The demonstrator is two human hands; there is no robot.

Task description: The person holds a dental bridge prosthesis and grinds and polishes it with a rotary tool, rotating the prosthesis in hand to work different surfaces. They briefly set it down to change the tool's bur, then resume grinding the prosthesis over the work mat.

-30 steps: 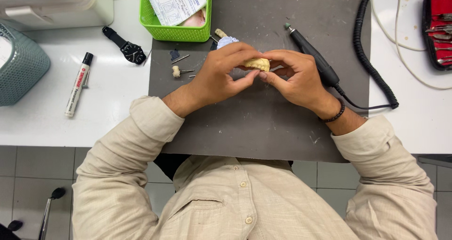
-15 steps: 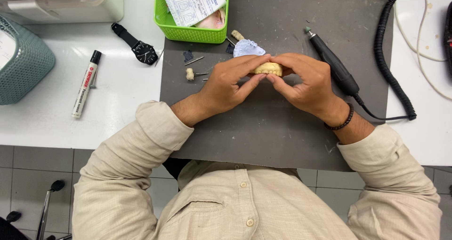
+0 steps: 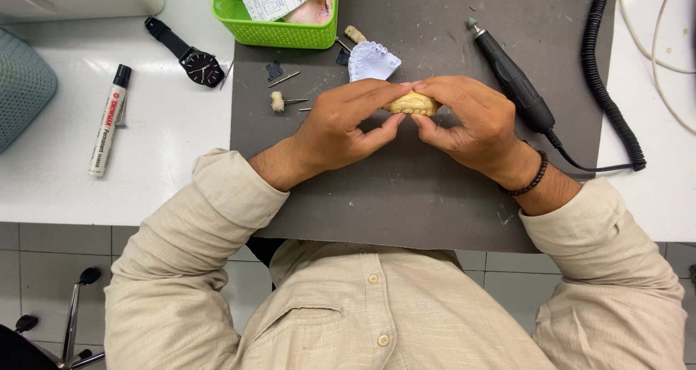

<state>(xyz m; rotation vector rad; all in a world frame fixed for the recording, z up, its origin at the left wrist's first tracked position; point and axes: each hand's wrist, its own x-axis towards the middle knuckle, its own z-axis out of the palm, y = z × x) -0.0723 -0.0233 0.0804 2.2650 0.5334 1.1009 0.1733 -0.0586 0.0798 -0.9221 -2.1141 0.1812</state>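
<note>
Both of my hands have drifted slightly toward the upper part of the frame since the earlier frames, keeping the same pinch. My left hand (image 3: pixel 341 127) and right hand (image 3: pixel 471 120) meet at the centre, fingertips of both clamped on the yellow dental cast (image 3: pixel 411 104), held just above the grey mat (image 3: pixel 435 196) on the counter (image 3: pixel 145 167). A pale blue cast (image 3: pixel 373 59) lies just beyond it, and the black rotary handpiece (image 3: pixel 511 80) rests to the right. I judge I am inspecting and turning the cast; next it needs a steady 2-handed grip while rotating.
</note>
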